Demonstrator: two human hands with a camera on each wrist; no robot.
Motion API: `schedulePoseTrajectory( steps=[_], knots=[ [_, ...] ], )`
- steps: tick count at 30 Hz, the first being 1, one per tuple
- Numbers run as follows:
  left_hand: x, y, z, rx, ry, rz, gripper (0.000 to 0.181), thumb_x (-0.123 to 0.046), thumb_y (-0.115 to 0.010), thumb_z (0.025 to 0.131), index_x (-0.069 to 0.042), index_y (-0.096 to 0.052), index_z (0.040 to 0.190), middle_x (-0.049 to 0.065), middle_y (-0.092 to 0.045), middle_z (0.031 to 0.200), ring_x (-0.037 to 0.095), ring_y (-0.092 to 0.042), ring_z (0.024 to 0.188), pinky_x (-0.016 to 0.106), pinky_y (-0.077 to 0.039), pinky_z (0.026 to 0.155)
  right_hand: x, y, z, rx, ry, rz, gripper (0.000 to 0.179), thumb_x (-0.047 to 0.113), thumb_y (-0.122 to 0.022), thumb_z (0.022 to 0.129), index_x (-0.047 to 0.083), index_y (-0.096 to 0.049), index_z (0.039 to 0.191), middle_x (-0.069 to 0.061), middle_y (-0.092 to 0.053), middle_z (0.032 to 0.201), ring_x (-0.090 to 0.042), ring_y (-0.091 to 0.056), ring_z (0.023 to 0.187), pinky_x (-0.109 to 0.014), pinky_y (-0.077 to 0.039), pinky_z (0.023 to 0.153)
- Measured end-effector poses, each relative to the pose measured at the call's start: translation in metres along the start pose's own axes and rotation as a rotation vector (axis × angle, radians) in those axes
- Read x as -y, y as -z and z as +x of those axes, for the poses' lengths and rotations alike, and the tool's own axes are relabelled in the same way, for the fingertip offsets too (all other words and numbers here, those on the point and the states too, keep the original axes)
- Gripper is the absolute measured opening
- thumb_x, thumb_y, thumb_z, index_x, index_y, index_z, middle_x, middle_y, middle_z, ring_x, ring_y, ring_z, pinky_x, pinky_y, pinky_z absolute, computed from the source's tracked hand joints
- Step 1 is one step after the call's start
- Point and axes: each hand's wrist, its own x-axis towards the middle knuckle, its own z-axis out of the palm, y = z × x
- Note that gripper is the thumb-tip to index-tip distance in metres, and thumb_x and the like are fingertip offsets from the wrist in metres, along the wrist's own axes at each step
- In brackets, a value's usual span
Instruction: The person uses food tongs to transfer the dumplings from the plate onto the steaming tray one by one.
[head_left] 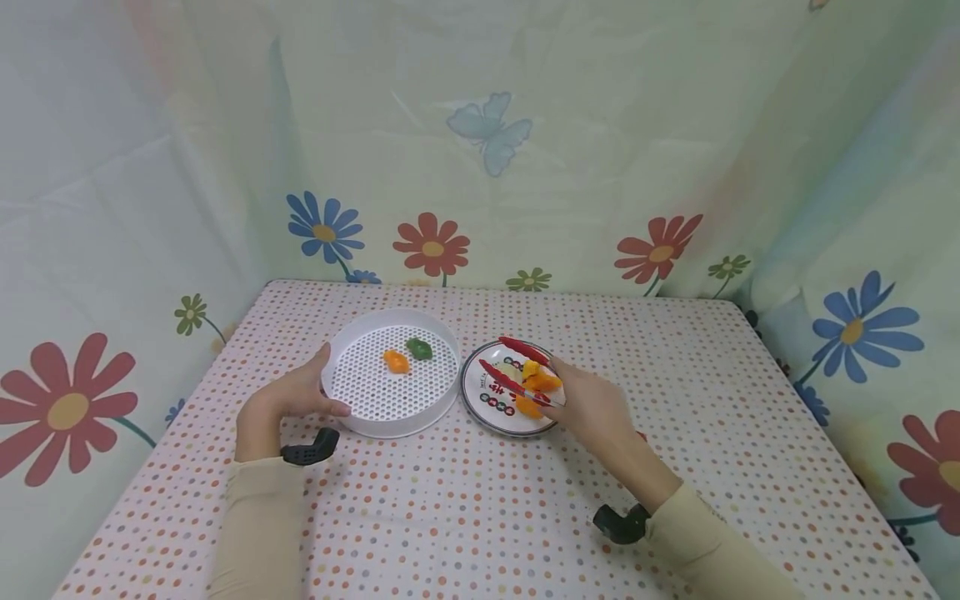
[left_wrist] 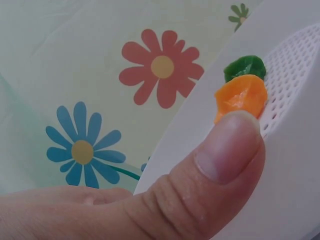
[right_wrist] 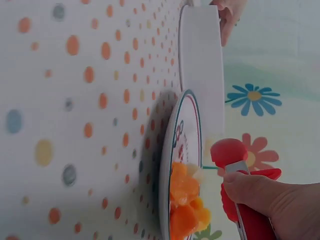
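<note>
My left hand (head_left: 296, 393) grips the left side of a round white basket (head_left: 393, 427) with a perforated bottom. In the left wrist view, the thumb (left_wrist: 220, 155) lies across its side. Inside the basket are an orange piece (head_left: 396, 362) and a green piece (head_left: 420, 349), both small and wrinkled like peppers. My right hand (head_left: 596, 408) holds a pair of red tongs (head_left: 504, 380), arms spread, over a white patterned plate (head_left: 474, 392). On the plate lie several yellow-orange pieces (head_left: 542, 381). In the right wrist view the tongs' red tips (right_wrist: 229, 151) are above the plate, with nothing between them.
The basket and plate stand side by side on a table with a dotted cloth (head_left: 450, 517). A flowered curtain (head_left: 570, 150) surrounds the table at the back and sides. A dark wrist device (head_left: 311, 448) sits below the left hand, another (head_left: 622, 525) below the right.
</note>
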Motion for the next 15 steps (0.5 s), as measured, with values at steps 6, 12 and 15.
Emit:
schedulePoseTrajectory(
  steps=[6,12,15],
  knots=[
    [-0.004,0.002,0.0,0.008,0.005,0.012,0.137,-0.045,-0.085,0.063,-0.006,0.013,0.151,0.024,0.004,0.158,0.047,-0.003,0.144,0.065,-0.009,0.113,-0.016,0.003,-0.016,-0.007,0.04,-0.041,0.081,0.033,-0.086,0.066,0.007,-0.051,0.134,-0.014,-0.063,0.126,-0.03,-0.066,0.103,-0.042,-0.057,0.079],
    [-0.002,0.002,-0.002,0.006,-0.012,0.009,0.137,-0.045,-0.084,0.064,-0.006,0.014,0.15,0.024,0.005,0.158,0.048,-0.002,0.143,0.066,-0.008,0.112,-0.016,0.011,-0.017,0.076,0.117,-0.145,0.076,0.036,-0.083,0.07,0.006,-0.051,0.132,-0.013,-0.063,0.127,-0.029,-0.068,0.099,-0.04,-0.058,0.077],
    [-0.002,0.001,-0.003,0.012,-0.019,0.005,0.137,-0.044,-0.084,0.064,-0.004,0.013,0.15,0.025,0.006,0.157,0.049,-0.001,0.143,0.066,-0.008,0.112,-0.012,0.013,-0.017,0.107,0.126,-0.174,0.075,0.035,-0.082,0.071,0.007,-0.051,0.133,-0.012,-0.062,0.128,-0.028,-0.067,0.101,-0.04,-0.057,0.078]
  ],
)
